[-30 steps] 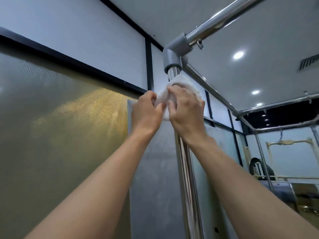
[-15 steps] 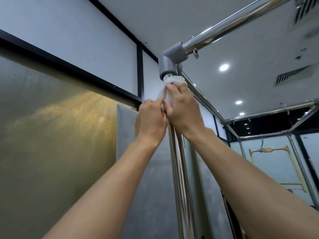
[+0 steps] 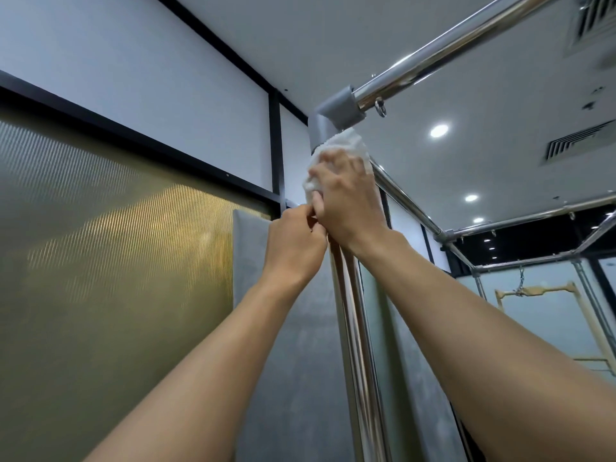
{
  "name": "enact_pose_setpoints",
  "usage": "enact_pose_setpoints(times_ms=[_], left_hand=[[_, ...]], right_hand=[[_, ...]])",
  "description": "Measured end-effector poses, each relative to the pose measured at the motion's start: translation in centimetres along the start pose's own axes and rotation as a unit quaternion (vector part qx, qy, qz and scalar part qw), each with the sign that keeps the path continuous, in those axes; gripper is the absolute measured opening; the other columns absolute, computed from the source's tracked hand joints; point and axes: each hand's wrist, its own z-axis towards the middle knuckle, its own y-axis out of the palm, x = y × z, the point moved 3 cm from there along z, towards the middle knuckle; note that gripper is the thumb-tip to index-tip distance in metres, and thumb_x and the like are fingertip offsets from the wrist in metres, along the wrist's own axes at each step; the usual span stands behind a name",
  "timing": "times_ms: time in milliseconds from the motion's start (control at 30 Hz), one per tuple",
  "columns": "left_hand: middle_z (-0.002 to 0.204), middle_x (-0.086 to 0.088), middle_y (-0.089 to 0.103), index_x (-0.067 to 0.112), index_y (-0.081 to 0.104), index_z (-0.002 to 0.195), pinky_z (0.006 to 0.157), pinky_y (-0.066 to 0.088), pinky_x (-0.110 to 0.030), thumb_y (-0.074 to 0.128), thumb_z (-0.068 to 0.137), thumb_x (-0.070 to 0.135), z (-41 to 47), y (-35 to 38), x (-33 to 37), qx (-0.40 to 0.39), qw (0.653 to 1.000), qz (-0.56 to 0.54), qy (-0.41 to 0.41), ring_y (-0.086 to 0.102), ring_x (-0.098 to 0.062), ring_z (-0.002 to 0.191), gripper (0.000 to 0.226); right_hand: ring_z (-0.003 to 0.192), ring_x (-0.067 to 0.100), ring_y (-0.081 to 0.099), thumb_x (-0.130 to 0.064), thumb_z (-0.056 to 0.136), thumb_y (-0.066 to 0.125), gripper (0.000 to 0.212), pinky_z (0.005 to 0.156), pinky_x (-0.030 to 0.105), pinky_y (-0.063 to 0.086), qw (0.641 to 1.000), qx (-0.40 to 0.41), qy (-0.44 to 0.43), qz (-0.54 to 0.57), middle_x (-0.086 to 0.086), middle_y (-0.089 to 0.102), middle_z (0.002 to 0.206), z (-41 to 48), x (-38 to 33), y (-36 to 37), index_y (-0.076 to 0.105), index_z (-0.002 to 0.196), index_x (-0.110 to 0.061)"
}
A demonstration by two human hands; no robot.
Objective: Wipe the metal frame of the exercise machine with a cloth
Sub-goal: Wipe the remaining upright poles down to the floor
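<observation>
The cloth (image 3: 350, 145) was white; the frame post (image 3: 351, 328) shone silver (its corner joint (image 3: 328, 120) matte grey); the glass panel (image 3: 116, 261) was olive-gold with fine ribbing.

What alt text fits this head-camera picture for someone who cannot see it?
A right hand wraps a white cloth around the top of a shiny metal post, just under a grey corner joint. The left hand curls beside the post just below.

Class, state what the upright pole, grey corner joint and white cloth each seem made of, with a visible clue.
Upright pole: polished metal, likely chromed or stainless steel; mirror-like streaked reflections. Corner joint: matte grey, painted metal or plastic, unclear; no reflections. Cloth: soft white terry-like fabric; nubbly, crumpled surface.
</observation>
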Motion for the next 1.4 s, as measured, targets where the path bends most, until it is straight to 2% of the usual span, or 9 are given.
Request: enact_pose_setpoints(times_ms=[167,267,467,633,733,900,1033,1167,1400], left_hand=[[0.081,0.008,0.068,0.019,0.065,0.085,0.065,0.049,-0.02,0.053,0.096,0.01,-1.1,0.1,-0.2,-0.031,0.999,-0.006,0.009,0.065,-0.012,0.082,0.019],[0.087,0.004,0.07,0.017,0.069,0.094,0.074,0.053,-0.029,0.052,0.097,0.012,-1.3,0.2,0.0,-0.025,0.999,-0.017,0.016,0.066,-0.014,0.085,0.018],[0.086,-0.006,0.07,0.008,0.066,0.096,0.078,0.052,-0.045,0.05,0.088,0.005,-0.6,0.9,0.9,-0.012,1.0,-0.015,-0.001,0.065,-0.026,0.086,0.018],[0.094,0.003,0.072,0.016,0.067,0.106,0.076,0.055,-0.038,0.062,0.093,0.018,-2.6,0.6,0.4,-0.026,0.999,-0.029,0.016,0.068,-0.014,0.08,0.014],[0.107,0.003,0.069,0.017,0.064,0.117,0.085,0.056,-0.037,0.069,0.091,0.024,-3.4,0.6,0.4,-0.042,0.998,-0.046,0.017,0.068,-0.015,0.091,0.027],[0.122,-0.003,0.063,0.014,0.058,0.129,0.096,0.05,-0.036,0.071,0.09,0.027,-3.1,0.5,0.7,-0.044,0.999,-0.007,0.012,0.06,-0.019,0.111,0.043],[0.117,0.001,0.066,0.014,0.062,0.124,0.092,0.05,-0.032,0.071,0.089,0.033,-3.5,0.4,0.0,-0.053,0.999,0.006,0.002,0.061,-0.015,0.108,0.041],[0.105,0.003,0.07,0.013,0.066,0.116,0.091,0.053,-0.038,0.073,0.087,0.029,-3.7,0.5,0.2,-0.056,0.998,-0.018,-0.01,0.065,-0.014,0.1,0.034],[0.101,0.003,0.072,0.017,0.067,0.111,0.086,0.054,-0.034,0.071,0.09,0.029,-4.1,1.0,0.3,-0.063,0.997,-0.021,-0.027,0.066,-0.014,0.096,0.025]], right_hand=[[0.107,0.036,0.05,-0.021,0.085,0.059,0.039,0.085,0.046,0.049,0.999,0.04,0.002,-0.032,0.013,0.053,0.125,-2.6,0.1,-0.2,0.06,0.123,-0.013],[0.103,0.033,0.05,-0.025,0.087,0.058,0.037,0.074,0.039,0.048,1.0,0.024,0.011,0.006,0.013,0.049,0.12,-3.1,0.5,-1.2,0.057,0.122,-0.015],[0.107,0.034,0.055,-0.023,0.091,0.057,0.035,0.074,0.036,0.044,0.997,0.015,0.045,0.061,0.011,0.045,0.129,0.0,0.6,-0.4,0.055,0.125,-0.016],[0.111,0.029,0.055,-0.019,0.086,0.062,0.026,0.087,0.037,0.049,0.989,0.034,-0.028,0.142,0.008,0.057,0.123,-3.7,2.0,-1.0,0.069,0.109,-0.011],[0.102,0.018,0.057,-0.022,0.088,0.066,0.023,0.086,0.026,0.044,0.977,0.054,0.032,0.202,0.006,0.06,0.116,-3.6,3.2,-1.6,0.068,0.11,-0.014],[0.104,0.023,0.054,-0.031,0.093,0.06,0.036,0.09,0.035,0.044,0.973,0.014,0.1,0.209,0.009,0.054,0.118,-1.5,2.2,-1.3,0.055,0.128,-0.022],[0.102,0.023,0.058,-0.034,0.092,0.062,0.038,0.086,0.03,0.043,0.969,0.018,0.108,0.22,0.008,0.059,0.117,-4.3,2.3,-1.2,0.056,0.127,-0.02],[0.094,0.018,0.062,-0.039,0.09,0.066,0.038,0.075,0.023,0.044,0.938,-0.011,0.192,0.288,-0.002,0.065,0.102,-5.9,3.8,-1.3,0.059,0.119,-0.017],[0.106,0.027,0.057,-0.027,0.091,0.063,0.034,0.092,0.037,0.046,0.979,0.007,0.085,0.186,0.006,0.051,0.119,-2.9,1.6,-1.6,0.061,0.124,-0.019]])
